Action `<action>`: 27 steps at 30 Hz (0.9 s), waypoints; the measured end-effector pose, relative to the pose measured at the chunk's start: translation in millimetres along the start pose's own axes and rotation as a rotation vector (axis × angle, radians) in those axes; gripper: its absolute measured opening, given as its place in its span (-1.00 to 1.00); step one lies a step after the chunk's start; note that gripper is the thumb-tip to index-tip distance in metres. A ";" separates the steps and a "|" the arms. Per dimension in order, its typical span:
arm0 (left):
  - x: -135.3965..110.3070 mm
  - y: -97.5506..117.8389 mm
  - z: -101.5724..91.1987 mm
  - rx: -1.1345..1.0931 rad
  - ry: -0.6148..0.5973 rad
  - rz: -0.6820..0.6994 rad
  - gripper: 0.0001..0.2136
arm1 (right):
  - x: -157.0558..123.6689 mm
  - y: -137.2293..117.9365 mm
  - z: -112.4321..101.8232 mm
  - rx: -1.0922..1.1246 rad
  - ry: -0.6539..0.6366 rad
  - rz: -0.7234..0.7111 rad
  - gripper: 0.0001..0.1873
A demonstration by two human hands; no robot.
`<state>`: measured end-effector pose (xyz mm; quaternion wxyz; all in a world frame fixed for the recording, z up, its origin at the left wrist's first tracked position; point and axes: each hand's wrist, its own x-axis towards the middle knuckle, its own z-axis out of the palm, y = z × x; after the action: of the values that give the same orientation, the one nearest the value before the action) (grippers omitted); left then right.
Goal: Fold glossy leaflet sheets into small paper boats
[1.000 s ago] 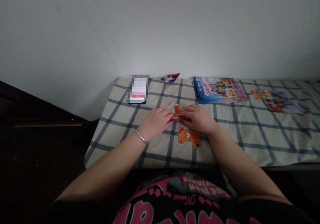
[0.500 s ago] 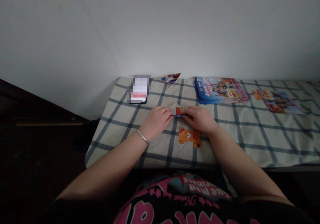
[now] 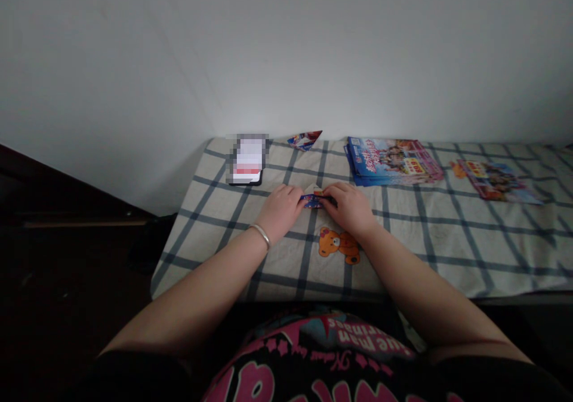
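A small folded paper [image 3: 313, 201] lies on the checked cloth between my two hands, its printed blue strip facing me and a pale peak with a red patch behind. My left hand [image 3: 283, 209], with a silver bangle at the wrist, pinches its left end. My right hand [image 3: 350, 206] has closed fingers on the right end. Both hands partly hide the paper. Farther back, near the wall, stands a folded paper piece [image 3: 305, 140] with pointed ends and colourful print.
A phone [image 3: 248, 162] with a lit, blurred screen lies at the back left. Printed leaflets [image 3: 389, 162] are stacked at the back right, with another leaflet [image 3: 499, 181] farther right. The checked tablecloth [image 3: 277, 270] carries a bear print [image 3: 339, 245]. A wall [image 3: 286, 55] bounds the back.
Along the paper's near side, more of the blue printed strip shows and less of the pale peak. My right hand has shifted slightly left and up.
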<state>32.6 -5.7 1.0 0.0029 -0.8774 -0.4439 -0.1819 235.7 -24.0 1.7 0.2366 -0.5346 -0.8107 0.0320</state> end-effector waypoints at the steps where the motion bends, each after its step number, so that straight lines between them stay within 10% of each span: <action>1: 0.6 0.0 0.0 0.014 -0.008 0.004 -0.86 | 0.6 0.4 0.7 0.001 0.003 0.005 -0.88; 27: 3.4 -1.0 -2.4 0.002 0.013 0.072 -0.75 | 3.3 8.3 4.3 0.036 0.035 0.061 -0.98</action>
<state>32.9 -2.9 4.2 0.0133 -0.8916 -0.4123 -0.1869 239.9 -16.7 -3.5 0.2594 -0.5551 -0.7890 0.0443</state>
